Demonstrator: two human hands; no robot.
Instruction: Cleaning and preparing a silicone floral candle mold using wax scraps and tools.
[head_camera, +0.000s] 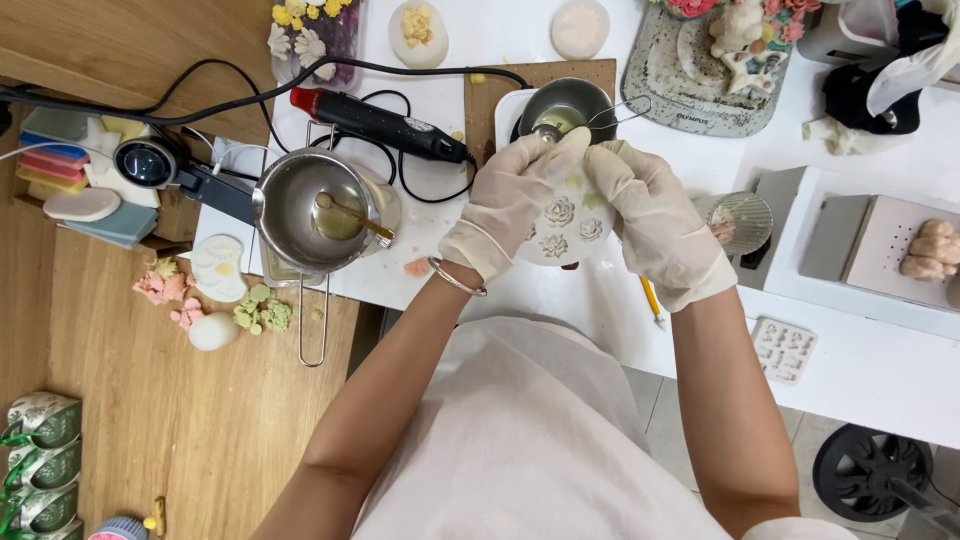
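Head view shows the gloved left hand (510, 205) and right hand (655, 225) with fingers closed on a round white flower mould (562, 228) between them, above the surface's near edge. Just beyond stands a small metal cup (565, 108); a steel pot (308, 208) sits left.

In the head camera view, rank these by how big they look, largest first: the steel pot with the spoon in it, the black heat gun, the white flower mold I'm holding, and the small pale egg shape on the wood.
1. Steel pot
2. Black heat gun, longer but slimmer, so close to the pot
3. White flower mold, partly hidden by the gloved hands
4. Pale egg shape
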